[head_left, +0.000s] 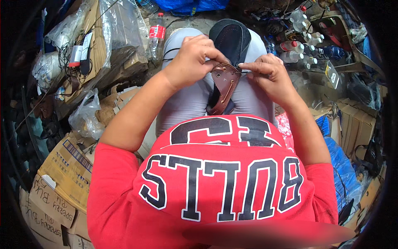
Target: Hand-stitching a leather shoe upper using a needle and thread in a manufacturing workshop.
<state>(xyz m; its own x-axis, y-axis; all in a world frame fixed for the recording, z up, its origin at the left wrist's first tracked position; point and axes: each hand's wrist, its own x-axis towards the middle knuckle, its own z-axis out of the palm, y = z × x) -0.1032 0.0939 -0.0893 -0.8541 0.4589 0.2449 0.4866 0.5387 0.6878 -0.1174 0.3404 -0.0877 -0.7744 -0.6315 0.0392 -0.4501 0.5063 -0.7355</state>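
A boat shoe upper [227, 86] lies between my thighs, its brown leather side toward me and its rounded black toe [233, 37] pointing away. A tan lace runs along the brown leather, and a dark eyelet sits close to my left fingers. My left hand [198, 56] is closed, thumb and forefinger pinching the top edge of the brown leather. On the other side, my right hand [267, 74] has its fingers bent, thumb and forefinger pressed together at the edge beside the black part. Whatever thin piece is between those right fingertips is too small to make out.
A capped plastic bottle [156, 37] stands left of my knee. Several more bottles [292, 52] crowd the far right. Flattened cardboard [66, 166] and a clear plastic bag [88, 116] lie at my left. On my right are a blue sheet [342, 168] and stacked cardboard [354, 124].
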